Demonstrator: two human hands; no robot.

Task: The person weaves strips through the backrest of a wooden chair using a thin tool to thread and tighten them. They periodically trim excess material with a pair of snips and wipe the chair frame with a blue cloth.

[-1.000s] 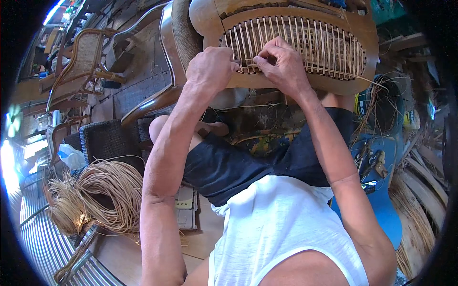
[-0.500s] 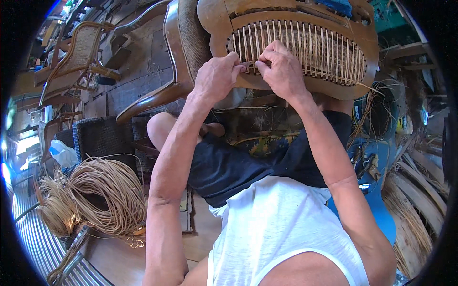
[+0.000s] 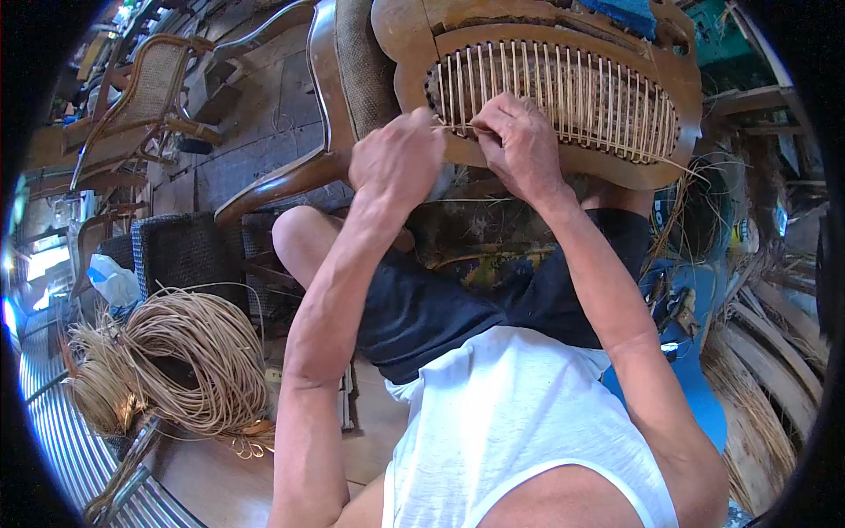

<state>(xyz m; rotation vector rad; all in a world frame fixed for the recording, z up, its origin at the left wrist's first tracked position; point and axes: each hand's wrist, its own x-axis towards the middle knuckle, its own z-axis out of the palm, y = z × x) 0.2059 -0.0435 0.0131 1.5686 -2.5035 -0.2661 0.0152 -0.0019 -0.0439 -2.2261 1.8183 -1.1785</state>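
Observation:
A brown wooden chair frame (image 3: 414, 79) lies before me, with an oval opening rimmed by small holes. Pale cane strands (image 3: 563, 75) run side by side across that opening. At its lower left edge my left hand (image 3: 398, 158) is closed, its fingertips partly smeared by motion. My right hand (image 3: 521, 145) pinches a cane strand (image 3: 462, 126) just to the right of it, and this strand stretches between the two hands along the rim. Another loose cane end (image 3: 678, 165) sticks out past the right side of the opening.
Coiled cane (image 3: 202, 361) lies at the lower left beside a tied bundle (image 3: 101, 387). A curved wooden chair leg (image 3: 273, 187) reaches in from the left. Farther back stands a chair with a woven back (image 3: 145, 88). Blue cloth (image 3: 623, 13) rests on the frame's top. Wood strips (image 3: 775, 352) lie at right.
My left hand has turned over and moved slightly down. My right hand has shifted a little lower, still pinching at the rim. The chair frame has moved slightly.

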